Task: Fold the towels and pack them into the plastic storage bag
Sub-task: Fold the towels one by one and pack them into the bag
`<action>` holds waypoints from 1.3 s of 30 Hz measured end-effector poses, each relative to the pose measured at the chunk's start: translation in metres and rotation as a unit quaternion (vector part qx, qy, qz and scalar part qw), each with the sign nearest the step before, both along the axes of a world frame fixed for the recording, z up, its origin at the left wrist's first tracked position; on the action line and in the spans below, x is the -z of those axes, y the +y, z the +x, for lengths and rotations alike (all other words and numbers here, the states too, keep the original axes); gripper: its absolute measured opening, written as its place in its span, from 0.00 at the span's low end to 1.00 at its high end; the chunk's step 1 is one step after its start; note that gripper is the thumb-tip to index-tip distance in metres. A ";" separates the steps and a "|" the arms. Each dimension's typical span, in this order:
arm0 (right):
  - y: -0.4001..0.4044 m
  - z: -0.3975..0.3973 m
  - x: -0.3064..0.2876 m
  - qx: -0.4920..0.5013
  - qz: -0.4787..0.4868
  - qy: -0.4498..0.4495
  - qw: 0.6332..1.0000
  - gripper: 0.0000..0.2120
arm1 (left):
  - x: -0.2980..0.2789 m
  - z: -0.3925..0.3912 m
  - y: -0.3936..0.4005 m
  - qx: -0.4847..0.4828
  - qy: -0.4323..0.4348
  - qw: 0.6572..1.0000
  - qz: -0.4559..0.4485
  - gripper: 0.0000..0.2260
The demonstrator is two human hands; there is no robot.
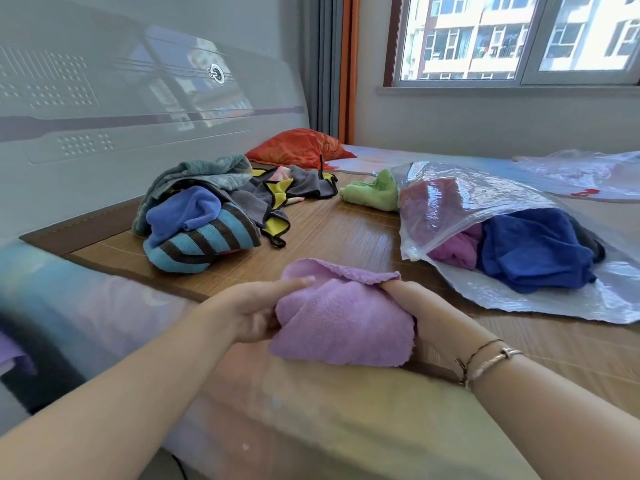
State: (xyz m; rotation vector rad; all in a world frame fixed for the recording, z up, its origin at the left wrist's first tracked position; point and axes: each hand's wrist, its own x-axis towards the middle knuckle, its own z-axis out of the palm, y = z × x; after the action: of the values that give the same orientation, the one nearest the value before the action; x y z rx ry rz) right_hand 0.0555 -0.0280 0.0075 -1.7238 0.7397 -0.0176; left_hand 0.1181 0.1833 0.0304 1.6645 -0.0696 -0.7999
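Hands meet over the near edge of the bed: the left hand and the right hand each grip one side of a lilac towel, fingers curled into the cloth, which hangs bunched between them, only partly folded as far as I can judge. The plastic bag lies to the right on the bamboo mat, its mouth open toward the person, with a dark blue towel, a pink one and a red one already inside. A heap of unfolded towels waits at the left, and a green towel sits just behind the bag. The risk from here, I think, is a sloppy fold: the cloth is soft and limp, so if either grip slackens the layers may slide apart. A bulky bundle could also catch on the bag's limp upper flap, or push the folded towels inside out of order.
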 end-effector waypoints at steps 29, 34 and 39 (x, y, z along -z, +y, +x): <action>-0.007 0.038 -0.161 -0.004 -0.065 -0.318 0.946 0.09 | -0.125 0.052 -0.012 -0.090 -0.321 0.924 -0.186 0.09; -0.009 0.027 -0.112 0.001 -0.028 -0.292 0.956 0.13 | -0.075 0.046 0.016 0.021 -0.268 0.959 -0.090 0.16; 0.004 0.001 -0.073 -0.107 -0.115 -0.011 0.988 0.08 | -0.031 0.021 0.033 0.119 -0.145 0.979 0.074 0.10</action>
State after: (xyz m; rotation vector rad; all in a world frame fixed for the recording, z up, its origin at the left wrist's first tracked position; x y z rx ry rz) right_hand 0.0565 -0.0236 0.0810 -2.0124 0.5493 0.0262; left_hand 0.1386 0.2162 0.0613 1.9304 -0.4293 -0.7475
